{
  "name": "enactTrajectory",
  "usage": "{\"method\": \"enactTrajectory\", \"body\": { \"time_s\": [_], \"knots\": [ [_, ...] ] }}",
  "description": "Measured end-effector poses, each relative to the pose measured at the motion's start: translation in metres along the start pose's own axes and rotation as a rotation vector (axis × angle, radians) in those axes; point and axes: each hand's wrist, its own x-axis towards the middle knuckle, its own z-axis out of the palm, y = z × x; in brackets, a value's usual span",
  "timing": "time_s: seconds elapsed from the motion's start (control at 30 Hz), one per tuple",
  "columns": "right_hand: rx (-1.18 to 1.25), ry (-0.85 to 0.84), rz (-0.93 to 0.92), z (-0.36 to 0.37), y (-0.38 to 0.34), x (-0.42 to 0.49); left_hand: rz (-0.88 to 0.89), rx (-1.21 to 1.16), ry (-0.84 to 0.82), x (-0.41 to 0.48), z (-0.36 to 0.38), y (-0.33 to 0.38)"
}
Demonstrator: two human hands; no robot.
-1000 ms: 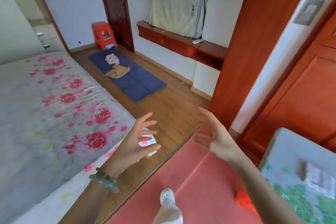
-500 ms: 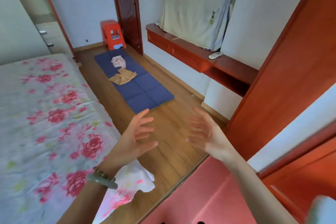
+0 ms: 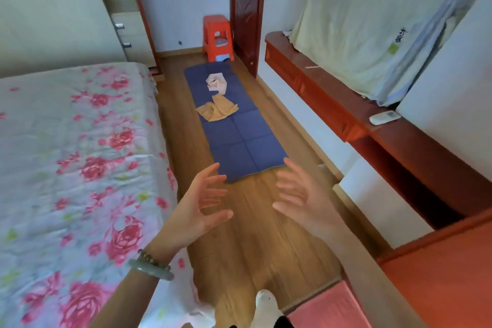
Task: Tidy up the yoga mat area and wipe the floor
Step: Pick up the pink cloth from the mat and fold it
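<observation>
Hands: left hand and right hand, both spread wide and empty, raised over the brown wood-plank floor. Just beyond, dark blue segmented foam yoga mat lying flat, bearing a crumpled tan cloth mid-length and a pale pink cloth farther on. Recommended: clear both cloths first, then fold the mat along its creases before wiping.

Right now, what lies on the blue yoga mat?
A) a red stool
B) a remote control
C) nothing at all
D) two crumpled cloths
D: a pale pink cloth and a tan cloth lie crumpled on the far half of the blue yoga mat.
</observation>
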Motion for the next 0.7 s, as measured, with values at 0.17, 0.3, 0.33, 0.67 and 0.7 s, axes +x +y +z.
{"method": "enactTrajectory", "body": {
  "time_s": [0.17, 0.3, 0.33, 0.67, 0.7],
  "knots": [
    [-0.022, -0.119, -0.03, -0.034, -0.002, 0.094, -0.016, 0.017, 0.101, 0.072, 0.008, 0.001],
    [-0.055, -0.232, -0.027, -0.039, -0.001, 0.158, -0.057, 0.026, 0.196, 0.107, -0.003, -0.006],
    [-0.059, -0.256, -0.026, -0.037, 0.0, 0.173, -0.068, 0.025, 0.218, 0.116, -0.009, -0.009],
    [-0.106, -0.374, -0.055, 0.034, 0.001, 0.348, -0.117, 0.031, 0.335, 0.227, -0.114, -0.064],
    [-0.109, -0.375, -0.058, 0.044, -0.003, 0.367, -0.112, 0.033, 0.335, 0.242, -0.129, -0.07]
  ]
}}
